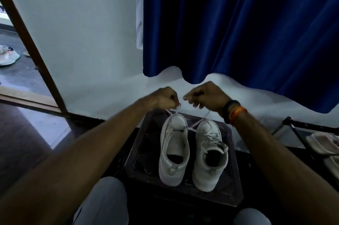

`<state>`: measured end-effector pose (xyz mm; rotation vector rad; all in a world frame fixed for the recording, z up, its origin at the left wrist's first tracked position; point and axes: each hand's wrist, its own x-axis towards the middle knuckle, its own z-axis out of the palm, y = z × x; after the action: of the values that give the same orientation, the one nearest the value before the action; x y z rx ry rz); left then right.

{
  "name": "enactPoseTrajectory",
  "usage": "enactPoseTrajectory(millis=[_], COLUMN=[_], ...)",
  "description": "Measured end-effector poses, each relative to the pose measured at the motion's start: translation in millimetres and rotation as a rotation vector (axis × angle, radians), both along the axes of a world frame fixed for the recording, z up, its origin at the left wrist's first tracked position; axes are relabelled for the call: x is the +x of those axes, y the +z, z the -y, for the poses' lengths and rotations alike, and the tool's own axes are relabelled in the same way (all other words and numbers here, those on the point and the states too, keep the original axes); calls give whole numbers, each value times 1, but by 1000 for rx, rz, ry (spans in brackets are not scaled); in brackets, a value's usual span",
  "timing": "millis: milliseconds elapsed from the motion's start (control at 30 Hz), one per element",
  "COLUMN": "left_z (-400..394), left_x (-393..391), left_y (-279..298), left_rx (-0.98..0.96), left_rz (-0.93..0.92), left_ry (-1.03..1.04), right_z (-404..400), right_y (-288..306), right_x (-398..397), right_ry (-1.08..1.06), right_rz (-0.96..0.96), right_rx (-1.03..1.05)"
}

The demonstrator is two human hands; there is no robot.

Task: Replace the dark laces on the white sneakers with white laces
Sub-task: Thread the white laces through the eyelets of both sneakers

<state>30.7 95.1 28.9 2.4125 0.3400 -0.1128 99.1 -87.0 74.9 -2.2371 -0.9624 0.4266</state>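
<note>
A thin white fabric lace (194, 125) runs from the toe eyelets of the left white leather sneaker (174, 148) up and away to both grips, which sit just beyond the toes. The left hand (165, 99) and right hand (205, 97) each pinch one lace end, held close together. The right sneaker (211, 153), beside it on the dark square stool (139, 151), appears already laced white, and both hands look equally near.
</note>
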Motion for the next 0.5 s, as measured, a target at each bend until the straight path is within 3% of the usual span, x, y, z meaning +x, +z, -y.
enactPoseTrajectory(millis=[200,367,500], left_z=[13,28,43], left_x=[-21,-51,-70], left_y=[-47,-48,-46], left_rx=[-57,-87,-173], left_rz=[47,185,113], left_ry=[77,225,209], right_z=[-1,-3,-3], right_y=[-49,-67,-82], right_x=[-7,-18,-20], right_ry=[-39,26,45], right_rz=[-37,-10,52], right_rx=[-34,-76,-154])
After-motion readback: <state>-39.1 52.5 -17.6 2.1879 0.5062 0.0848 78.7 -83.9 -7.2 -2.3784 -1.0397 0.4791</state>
